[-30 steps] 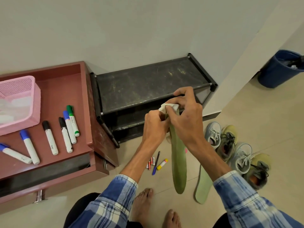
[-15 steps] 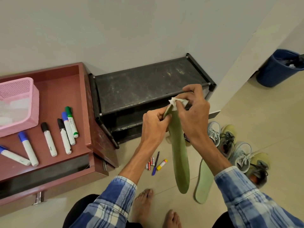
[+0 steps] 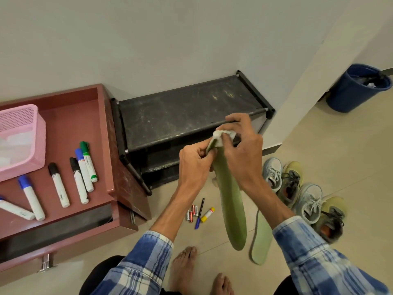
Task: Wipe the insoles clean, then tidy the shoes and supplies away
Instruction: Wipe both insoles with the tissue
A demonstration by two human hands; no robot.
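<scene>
A long green insole (image 3: 230,207) hangs upright in front of me. My left hand (image 3: 194,162) pinches its top edge. My right hand (image 3: 242,152) presses a small white wipe (image 3: 219,137) against the insole's upper end, fingers curled round the wipe. A second green insole (image 3: 262,239) lies flat on the floor to the right. Two pairs of shoes, grey ones (image 3: 273,173) and olive-yellow ones (image 3: 293,179), stand in a row on the floor at the right.
A black shoe rack (image 3: 187,111) stands against the wall. An open reddish drawer (image 3: 63,128) at left holds several markers (image 3: 84,173) and a pink basket (image 3: 21,141). Batteries (image 3: 192,212), a pen (image 3: 200,212) and a glue stick (image 3: 207,214) lie on the tiles. A blue bin (image 3: 355,88) stands far right.
The insole and both hands have shifted slightly right and up. The wipe stays at the insole's top end, rubbed by my right hand.
</scene>
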